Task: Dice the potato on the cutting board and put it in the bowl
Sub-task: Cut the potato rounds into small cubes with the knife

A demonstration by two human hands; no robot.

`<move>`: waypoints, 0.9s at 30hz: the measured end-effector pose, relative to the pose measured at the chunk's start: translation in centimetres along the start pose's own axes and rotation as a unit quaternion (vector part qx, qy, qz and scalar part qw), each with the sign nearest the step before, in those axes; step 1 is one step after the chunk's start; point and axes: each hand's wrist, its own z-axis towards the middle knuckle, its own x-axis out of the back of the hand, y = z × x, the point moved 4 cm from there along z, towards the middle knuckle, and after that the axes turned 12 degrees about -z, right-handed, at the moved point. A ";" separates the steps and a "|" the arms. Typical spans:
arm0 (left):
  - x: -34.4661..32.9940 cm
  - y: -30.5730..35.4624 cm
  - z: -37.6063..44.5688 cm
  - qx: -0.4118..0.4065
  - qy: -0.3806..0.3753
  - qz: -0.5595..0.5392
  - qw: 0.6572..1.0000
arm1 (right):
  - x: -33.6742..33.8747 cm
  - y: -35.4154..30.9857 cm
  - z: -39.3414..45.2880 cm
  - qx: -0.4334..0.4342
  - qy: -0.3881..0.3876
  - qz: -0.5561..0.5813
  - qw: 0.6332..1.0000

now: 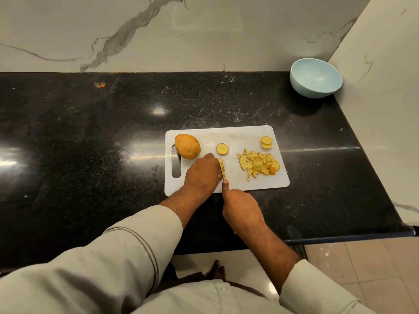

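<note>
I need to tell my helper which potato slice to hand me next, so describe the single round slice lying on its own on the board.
Find the white cutting board on the black counter. Near its far edge, just right of the big uncut potato piece, lies the lone slice. It lies flat by itself, unlike the stacked slices at the far right corner.

White cutting board (244, 134), plain. Black speckled surface (90, 132), glossy with white glare spots. Tan-brown whole potato (187, 146), small dark specks on skin. Pale yellow round slice (222, 148) with brown skin edge; two more yellow slices (266, 142) stacked at far right corner. Pale yellow diced pile (258, 164), bits of orange-brown skin mixed in. Yellow strip pieces (222, 167) beside left hand (201, 173). Light blue bowl (315, 77), plain inside. White marble wall (158, 30) with grey veining. Beige-grey sleeves (127, 252) with darker seam lines. Cream floor tiles (362, 264).
</note>
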 end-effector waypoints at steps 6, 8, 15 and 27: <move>-0.1 -0.3 -0.2 0.002 0.013 -0.020 1.000 | -0.9 0.1 -2.2 0.009 -0.027 0.003 1.000; -0.3 -0.7 -0.1 0.023 0.010 -0.054 0.998 | -1.1 0.3 -3.0 0.004 -0.036 0.011 0.999; -0.7 -2.0 -1.0 -0.021 0.015 -0.070 0.997 | -0.2 1.0 -3.6 -0.026 0.050 0.034 0.998; -0.3 -1.5 -1.4 0.040 0.057 -0.143 0.987 | 0.6 -0.3 -0.4 -0.010 0.081 0.025 0.996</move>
